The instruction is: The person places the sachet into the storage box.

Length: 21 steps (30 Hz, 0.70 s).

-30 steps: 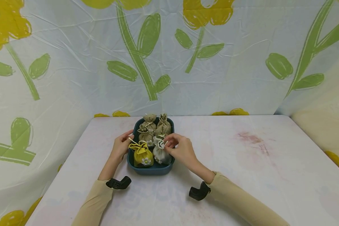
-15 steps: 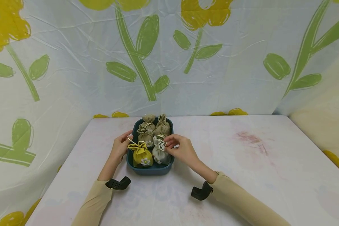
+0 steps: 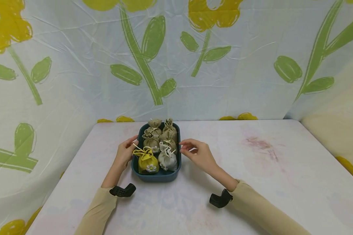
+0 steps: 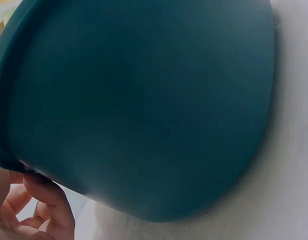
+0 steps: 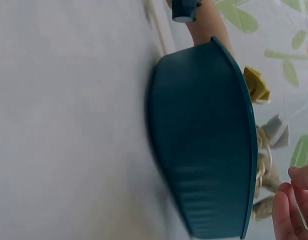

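A dark teal plastic basin (image 3: 156,178) stands on the table with several small drawstring pouches inside. At its front left sits a yellow pouch (image 3: 148,164) with a white daisy; beside it on the right is a pale grey pouch (image 3: 168,160). Tan pouches (image 3: 151,141) fill the back. My left hand (image 3: 125,154) holds the basin's left rim, and the left wrist view shows its fingers (image 4: 54,197) bent beneath the lip. My right hand (image 3: 201,157) is just off the right rim, its fingers loosely bent and holding nothing; the right wrist view shows it beside the pouches.
The table (image 3: 253,182) has a pale cloth with reddish marks (image 3: 260,143) on the right. Flower-printed fabric (image 3: 223,85) hangs behind and at both sides. Each wrist carries a black camera mount (image 3: 123,190).
My right hand has let go of the pale grey pouch's top and drawn back to the right, past the basin's rim. My left hand keeps its hold on the basin.
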### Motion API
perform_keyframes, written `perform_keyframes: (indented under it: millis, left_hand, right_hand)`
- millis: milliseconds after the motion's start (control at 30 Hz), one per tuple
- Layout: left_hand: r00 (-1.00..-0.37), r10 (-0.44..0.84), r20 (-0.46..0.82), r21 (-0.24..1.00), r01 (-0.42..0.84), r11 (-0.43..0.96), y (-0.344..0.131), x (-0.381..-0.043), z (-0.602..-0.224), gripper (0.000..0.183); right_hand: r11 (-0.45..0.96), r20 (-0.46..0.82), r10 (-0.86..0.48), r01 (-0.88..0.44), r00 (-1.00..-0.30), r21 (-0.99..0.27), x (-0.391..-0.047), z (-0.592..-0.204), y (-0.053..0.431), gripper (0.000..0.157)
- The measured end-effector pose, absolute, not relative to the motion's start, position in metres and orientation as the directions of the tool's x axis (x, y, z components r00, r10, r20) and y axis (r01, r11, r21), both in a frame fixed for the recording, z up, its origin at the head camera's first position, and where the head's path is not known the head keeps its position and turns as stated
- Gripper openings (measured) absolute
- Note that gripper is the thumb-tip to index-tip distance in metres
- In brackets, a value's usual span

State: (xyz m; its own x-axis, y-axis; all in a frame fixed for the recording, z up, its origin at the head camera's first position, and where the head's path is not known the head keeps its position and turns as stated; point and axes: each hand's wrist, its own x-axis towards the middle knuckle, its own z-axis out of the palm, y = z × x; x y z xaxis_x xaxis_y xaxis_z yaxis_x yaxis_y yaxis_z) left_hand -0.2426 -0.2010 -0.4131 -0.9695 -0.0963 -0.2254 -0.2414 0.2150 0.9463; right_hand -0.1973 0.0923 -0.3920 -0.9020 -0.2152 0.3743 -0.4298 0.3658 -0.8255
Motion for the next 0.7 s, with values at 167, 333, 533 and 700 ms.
perform_keyframes:
  millis: [167, 333, 533, 700]
  left_hand:
    - [-0.97, -0.096, -0.222, 0.943, -0.238, 0.231, -0.203, -0.242, -0.413, 0.044]
    - [-0.972, -0.087, -0.22, 0.943, -0.234, 0.235, -0.203, -0.243, -0.413, 0.044]
    - [-0.976, -0.067, -0.209, 0.936, -0.22, 0.276, -0.205, -0.244, -0.412, 0.044]
    - [-0.983, -0.022, -0.182, 0.93, -0.179, 0.321, -0.205, -0.243, -0.407, 0.045]
  right_hand:
    - [0.44, 0.434, -0.168, -0.462, -0.885, -0.77, -0.197, -0.398, 0.117, 0.017]
    - [0.476, 0.487, -0.125, -0.484, -0.864, -0.735, -0.196, -0.402, 0.146, 0.016]
    - [0.507, 0.517, -0.068, -0.476, -0.853, -0.718, -0.197, -0.404, 0.177, 0.015]
    - [0.571, 0.553, -0.057, -0.481, -0.832, -0.665, -0.199, -0.402, 0.196, 0.015]
